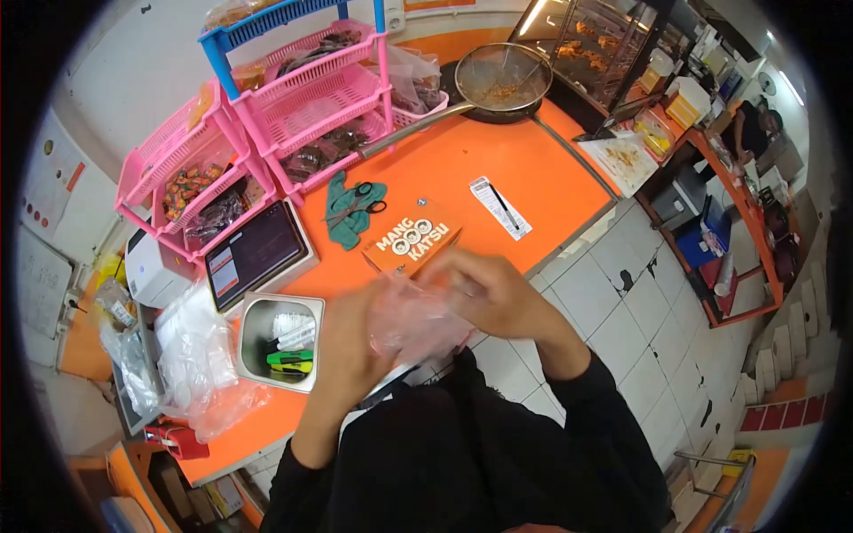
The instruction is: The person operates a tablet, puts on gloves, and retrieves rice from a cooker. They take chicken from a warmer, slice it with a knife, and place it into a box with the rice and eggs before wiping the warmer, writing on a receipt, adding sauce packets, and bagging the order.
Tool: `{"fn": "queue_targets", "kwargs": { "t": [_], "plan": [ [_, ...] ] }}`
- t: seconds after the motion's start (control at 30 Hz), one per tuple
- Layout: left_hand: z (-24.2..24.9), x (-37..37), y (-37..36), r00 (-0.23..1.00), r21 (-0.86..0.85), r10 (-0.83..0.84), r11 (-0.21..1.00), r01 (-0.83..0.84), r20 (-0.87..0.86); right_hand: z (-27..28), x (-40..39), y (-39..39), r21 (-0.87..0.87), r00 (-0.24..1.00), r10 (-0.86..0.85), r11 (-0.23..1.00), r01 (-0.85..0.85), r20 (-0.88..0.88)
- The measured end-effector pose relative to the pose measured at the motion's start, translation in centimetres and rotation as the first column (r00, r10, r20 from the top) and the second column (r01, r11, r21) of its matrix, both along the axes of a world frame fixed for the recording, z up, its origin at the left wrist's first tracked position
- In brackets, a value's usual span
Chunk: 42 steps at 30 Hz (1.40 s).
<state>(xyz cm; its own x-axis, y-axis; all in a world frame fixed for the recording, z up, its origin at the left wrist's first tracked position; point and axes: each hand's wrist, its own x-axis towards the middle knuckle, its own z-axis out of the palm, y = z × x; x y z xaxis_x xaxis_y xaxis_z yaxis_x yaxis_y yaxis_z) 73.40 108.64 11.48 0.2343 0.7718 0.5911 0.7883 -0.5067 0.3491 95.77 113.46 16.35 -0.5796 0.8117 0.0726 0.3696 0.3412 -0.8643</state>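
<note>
Both my hands are at the near edge of an orange counter [462,169], working a thin clear plastic bag [410,322] between them. My left hand [348,345] holds the bag's left side from below. My right hand [484,289] pinches the bag's upper right part; it is motion-blurred. Just beyond the hands lies an orange "Mang Katsu" box [409,235]. My black sleeves fill the bottom of the view.
A steel container [258,330] with markers sits left of my hands, beside a tablet [253,253] and a pile of plastic bags [191,355]. Scissors [355,202] lie on a green cloth. Pink racks [293,98] hold packets. A strainer [502,78] and receipt [499,207] lie farther back.
</note>
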Motion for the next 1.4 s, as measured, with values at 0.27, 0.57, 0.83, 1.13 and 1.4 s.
{"fn": "queue_targets", "kwargs": {
  "t": [0.27, 0.57, 0.83, 1.13, 1.4],
  "plan": [
    [-4.6, 4.3, 3.4, 0.447, -0.614, 0.464, 0.735, 0.288, 0.765, -8.5, -1.5, -0.3, 0.786, 0.945, 0.319, 0.601, -0.143, -0.071],
    [-10.5, 1.4, -0.9, 0.695, -0.261, 0.711, 0.654, -0.710, -0.110, -14.8, 3.9, 5.7, 0.114, 0.622, 0.245, 0.871, -0.479, 0.744],
    [-12.5, 7.0, 0.7, 0.963, -0.591, 0.225, 0.760, -0.269, -0.148, -15.5, 0.6, 7.0, 0.129, 0.589, 0.357, 0.770, -0.625, 0.724],
    [-9.4, 3.0, -0.2, 0.986, -0.584, 0.164, 0.804, -0.109, 0.041, -18.4, -2.5, 6.8, 0.631, 0.842, 0.061, 0.634, -0.448, 0.537],
    [-6.6, -7.1, -5.8, 0.300, -0.386, 0.640, 0.705, -0.595, 0.707, -10.5, -14.9, 7.6, 0.275, 0.949, 0.293, 0.908, -0.315, 0.120]
  ]
}}
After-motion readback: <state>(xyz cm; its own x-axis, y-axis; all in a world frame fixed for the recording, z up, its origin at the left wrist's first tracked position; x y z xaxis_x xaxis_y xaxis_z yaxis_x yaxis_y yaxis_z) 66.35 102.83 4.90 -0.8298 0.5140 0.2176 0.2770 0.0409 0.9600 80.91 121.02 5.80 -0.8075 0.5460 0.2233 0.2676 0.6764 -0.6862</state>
